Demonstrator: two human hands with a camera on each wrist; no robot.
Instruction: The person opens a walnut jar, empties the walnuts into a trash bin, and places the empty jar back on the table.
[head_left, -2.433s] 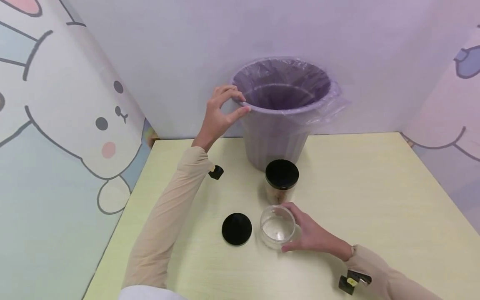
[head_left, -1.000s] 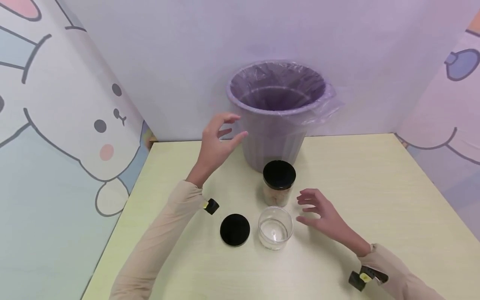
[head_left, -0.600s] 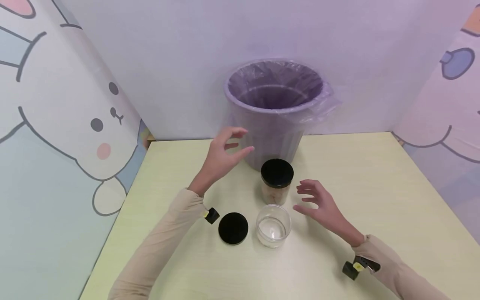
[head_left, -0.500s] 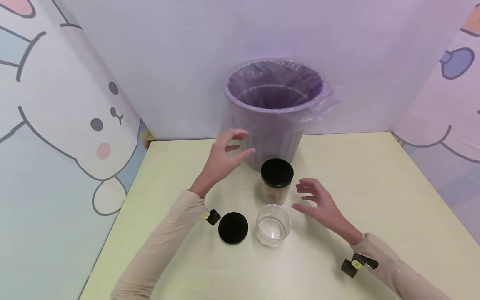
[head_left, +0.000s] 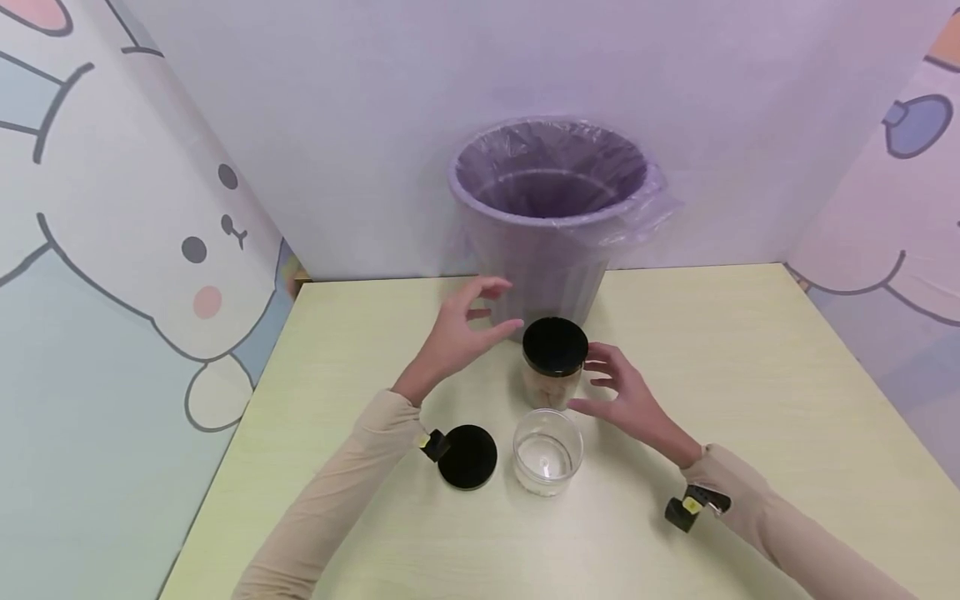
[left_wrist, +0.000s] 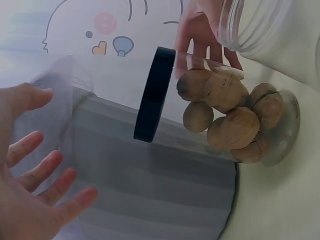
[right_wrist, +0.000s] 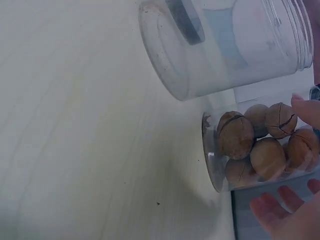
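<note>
Walnut jar (head_left: 553, 371) black-lidded, upright – left hand (head_left: 459, 337), right hand (head_left: 626, 398) flank it, fingers spread, gripping nothing

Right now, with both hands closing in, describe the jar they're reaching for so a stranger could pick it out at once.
Start at the purple bin at the back of the table. Directly in front of it stands the capped jar, between the left hand and the right hand. Unlike the open, empty jar just nearer the person, it wears a black lid and holds walnuts.
</note>
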